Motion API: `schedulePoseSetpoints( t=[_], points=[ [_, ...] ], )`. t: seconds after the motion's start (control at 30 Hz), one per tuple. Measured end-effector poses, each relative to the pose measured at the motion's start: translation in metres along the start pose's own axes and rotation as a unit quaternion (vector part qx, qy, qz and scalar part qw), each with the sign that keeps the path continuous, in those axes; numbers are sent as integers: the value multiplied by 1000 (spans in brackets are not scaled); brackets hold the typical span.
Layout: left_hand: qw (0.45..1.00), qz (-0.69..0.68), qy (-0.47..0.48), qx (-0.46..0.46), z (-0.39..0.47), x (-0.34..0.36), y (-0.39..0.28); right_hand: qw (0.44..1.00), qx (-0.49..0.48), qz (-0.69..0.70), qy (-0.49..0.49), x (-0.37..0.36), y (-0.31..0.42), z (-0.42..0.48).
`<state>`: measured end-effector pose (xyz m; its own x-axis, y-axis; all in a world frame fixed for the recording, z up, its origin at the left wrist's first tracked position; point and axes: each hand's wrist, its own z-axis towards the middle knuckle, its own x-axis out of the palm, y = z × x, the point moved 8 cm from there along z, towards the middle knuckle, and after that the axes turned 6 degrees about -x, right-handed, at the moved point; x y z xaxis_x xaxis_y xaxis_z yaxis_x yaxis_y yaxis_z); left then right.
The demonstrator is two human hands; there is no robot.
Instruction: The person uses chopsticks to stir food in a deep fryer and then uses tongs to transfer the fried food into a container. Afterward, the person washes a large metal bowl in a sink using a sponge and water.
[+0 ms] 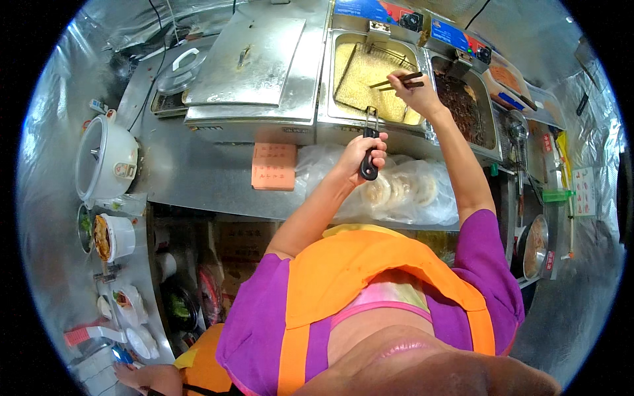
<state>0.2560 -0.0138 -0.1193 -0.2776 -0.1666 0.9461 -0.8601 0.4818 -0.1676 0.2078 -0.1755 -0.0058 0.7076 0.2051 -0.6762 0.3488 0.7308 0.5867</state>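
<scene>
My left hand (366, 156) grips the black handle (369, 167) of a wire fryer basket (346, 69), which sits in the left deep-fryer well. Pale yellow foaming oil (366, 79) bubbles in and around the basket. My right hand (413, 94) holds dark chopsticks (403, 81) over the right part of the basket, their tips at the foam. Whether food lies beneath the foam cannot be seen. The second well (460, 106), to the right, holds dark brown contents. Clear plastic bags with round pale dough pieces (396, 190) lie on the counter below my hands.
A metal lid (252, 64) covers the unit at left, beside a glass pot lid (183, 67). Orange paper (274, 167) lies on the counter. A white rice cooker (106, 158) stands far left. Strainers (517, 133) stand right of the wells. Another person's hand (130, 375) shows at lower left.
</scene>
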Motion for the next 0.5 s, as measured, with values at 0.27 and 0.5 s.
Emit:
schedulePoseSetpoints(
  t=[0.27,0.5],
  points=[
    [999,11,17,38,5,0,4,998,6,60,-24,-39,-14,-19],
    [993,82,18,86,-8,7,11,973,34,179,-140,-112,10,-51]
  ],
)
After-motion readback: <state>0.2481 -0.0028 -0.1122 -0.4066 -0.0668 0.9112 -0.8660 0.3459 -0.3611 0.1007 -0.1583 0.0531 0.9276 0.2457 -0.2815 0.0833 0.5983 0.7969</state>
